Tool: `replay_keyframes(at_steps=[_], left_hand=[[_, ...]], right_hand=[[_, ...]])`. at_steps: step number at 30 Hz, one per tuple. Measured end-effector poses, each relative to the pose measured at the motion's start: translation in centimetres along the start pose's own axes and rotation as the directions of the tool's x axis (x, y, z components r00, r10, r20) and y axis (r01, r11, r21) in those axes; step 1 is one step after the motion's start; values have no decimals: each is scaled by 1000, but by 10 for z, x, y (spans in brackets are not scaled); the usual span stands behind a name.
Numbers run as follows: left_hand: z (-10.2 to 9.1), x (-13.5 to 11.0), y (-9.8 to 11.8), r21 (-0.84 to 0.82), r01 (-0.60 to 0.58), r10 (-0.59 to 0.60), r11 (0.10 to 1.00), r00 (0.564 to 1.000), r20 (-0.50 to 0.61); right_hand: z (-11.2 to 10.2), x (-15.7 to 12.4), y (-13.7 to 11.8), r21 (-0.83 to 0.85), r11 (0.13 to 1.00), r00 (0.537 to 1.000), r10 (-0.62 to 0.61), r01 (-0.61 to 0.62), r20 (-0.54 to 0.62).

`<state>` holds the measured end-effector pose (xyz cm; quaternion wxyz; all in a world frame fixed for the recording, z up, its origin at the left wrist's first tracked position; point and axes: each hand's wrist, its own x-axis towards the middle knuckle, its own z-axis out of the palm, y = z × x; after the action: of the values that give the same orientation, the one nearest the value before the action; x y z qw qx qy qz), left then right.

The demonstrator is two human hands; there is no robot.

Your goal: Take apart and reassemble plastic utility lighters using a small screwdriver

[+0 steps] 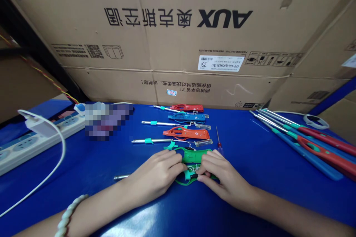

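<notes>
Resting across the left end of the far green shell (196, 156), the left hand (162, 170) is curled tight, and what is held beneath its fingers cannot be told. At that shell's right end, the right hand (222, 174) is narrowed to a pinch, apparently on a black part (194, 176) (the contact is half hidden). On the near side of the far green shell lies the near green shell (183, 183), over which a teal piece (189, 174) and white wires (191, 169) are seen. Well to its left, a metal tube (121, 177) is partly hidden. The wires could be snagged or pulled loose if the black part were tugged — or nipped, if the shells were closed over them. The screwdriver (219, 142), just beyond the far green shell's right end, could be knocked by a lifted right hand.
</notes>
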<state>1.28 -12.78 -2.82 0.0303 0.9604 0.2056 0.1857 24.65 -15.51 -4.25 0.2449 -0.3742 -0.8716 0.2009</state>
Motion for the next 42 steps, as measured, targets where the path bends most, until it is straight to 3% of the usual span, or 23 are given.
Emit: replay_keyframes(at_steps=[8,26,30,36,42], left_hand=[[6,2,3,198,-50,66,979,995,-75],[8,1,4,267,-80,111,960,989,-100],[8,0,5,294,-102,131,950,988,-80],[12,-5,6,336,-128,143,933,989,-22],[14,-6,6,335,-120,134,934,991,-18]], right_hand=[[1,-1,0,-42,999,1000,-5,5,-5],[3,0,2,-118,992,999,-49,50,14],[6,-1,2,-216,970,993,-116,110,-14],[10,-1,1,-473,842,949,-313,259,-38],[10,-3,1,-490,825,943,-332,281,-18]])
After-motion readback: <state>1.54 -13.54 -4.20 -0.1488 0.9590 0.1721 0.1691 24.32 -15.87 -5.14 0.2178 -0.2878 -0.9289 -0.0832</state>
